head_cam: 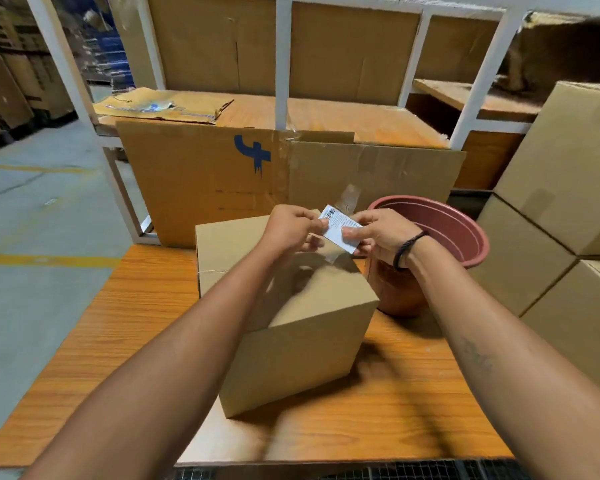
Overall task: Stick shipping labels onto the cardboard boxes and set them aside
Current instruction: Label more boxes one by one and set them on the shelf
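Observation:
A closed cardboard box (291,327) stands on the orange wooden table (136,341), turned corner-on toward me. Above its far top edge both hands hold a white shipping label (340,227) with a barcode. My left hand (291,228) pinches the label's left edge. My right hand (378,237) pinches its right side between thumb and fingers. A strip of clear backing (349,197) sticks up behind the label. The label hangs in the air, not touching the box.
A reddish-brown plastic bucket (465,230) stands just right of the box. Flattened cardboard sheets (205,178) lean against a white shelf frame (283,64) behind the table. Stacked cardboard boxes (561,188) fill the right side. Concrete floor lies to the left.

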Demonstrator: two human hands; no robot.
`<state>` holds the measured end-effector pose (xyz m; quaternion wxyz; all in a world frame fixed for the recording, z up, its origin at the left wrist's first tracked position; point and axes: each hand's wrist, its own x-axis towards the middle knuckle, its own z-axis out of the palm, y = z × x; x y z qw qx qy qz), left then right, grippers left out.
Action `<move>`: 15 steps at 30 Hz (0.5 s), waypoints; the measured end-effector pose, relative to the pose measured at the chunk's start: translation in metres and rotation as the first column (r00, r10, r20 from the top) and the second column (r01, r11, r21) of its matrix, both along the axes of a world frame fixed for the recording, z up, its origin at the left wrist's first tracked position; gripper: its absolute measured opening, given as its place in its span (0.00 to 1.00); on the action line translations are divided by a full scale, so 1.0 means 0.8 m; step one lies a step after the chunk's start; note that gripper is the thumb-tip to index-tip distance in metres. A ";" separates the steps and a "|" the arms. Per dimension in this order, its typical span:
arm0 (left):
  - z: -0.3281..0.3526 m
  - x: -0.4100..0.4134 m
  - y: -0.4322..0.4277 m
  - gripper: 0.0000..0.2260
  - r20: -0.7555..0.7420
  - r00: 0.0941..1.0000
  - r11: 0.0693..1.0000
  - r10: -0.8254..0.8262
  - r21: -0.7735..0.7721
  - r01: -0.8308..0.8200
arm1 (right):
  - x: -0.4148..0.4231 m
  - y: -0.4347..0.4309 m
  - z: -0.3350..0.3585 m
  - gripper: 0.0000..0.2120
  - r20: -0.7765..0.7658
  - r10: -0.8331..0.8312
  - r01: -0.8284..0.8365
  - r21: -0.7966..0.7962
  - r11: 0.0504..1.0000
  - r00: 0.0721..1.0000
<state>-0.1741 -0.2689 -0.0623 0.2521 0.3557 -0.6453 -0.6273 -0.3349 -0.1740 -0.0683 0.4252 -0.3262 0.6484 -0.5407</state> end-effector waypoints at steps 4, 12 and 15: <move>-0.007 -0.041 0.016 0.06 -0.012 0.998 0.997 0.062 0.047 -0.061 | -0.039 0.021 -0.002 0.06 0.031 -0.123 0.124 -0.023 0.992 0.992; -0.038 -0.096 0.002 0.24 0.572 0.799 0.608 0.187 -0.706 0.364 | -0.164 0.047 -0.018 0.08 0.110 -0.327 0.326 0.022 0.945 0.939; -0.045 -0.094 -0.004 0.26 0.713 0.667 0.596 0.214 -0.637 0.489 | -0.209 0.049 -0.021 0.06 -0.027 -0.394 0.394 0.118 0.912 0.919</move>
